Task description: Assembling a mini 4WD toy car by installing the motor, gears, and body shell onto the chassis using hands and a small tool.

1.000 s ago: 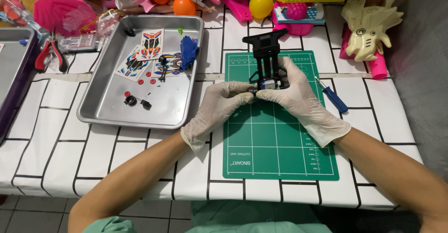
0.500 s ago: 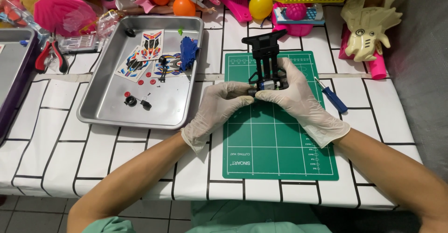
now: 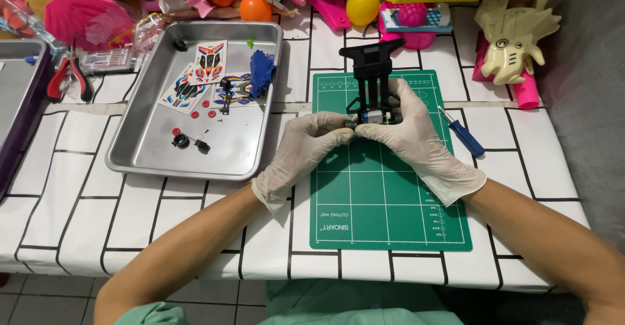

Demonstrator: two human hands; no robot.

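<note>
A black toy car chassis (image 3: 372,71) lies lengthwise on the green cutting mat (image 3: 384,208), with a small silver motor at its near end. My left hand (image 3: 301,150), in a white glove, pinches the chassis's near left side. My right hand (image 3: 416,139), also gloved, grips its near right side with fingers curled over it. Both hands meet at the motor end.
A metal tray (image 3: 146,149) to the left holds sticker sheets (image 3: 202,71), a blue part (image 3: 260,74) and small black and red pieces. A blue-handled screwdriver (image 3: 463,135) lies right of the mat. Red pliers (image 3: 65,77) and many toys crowd the table's far edge.
</note>
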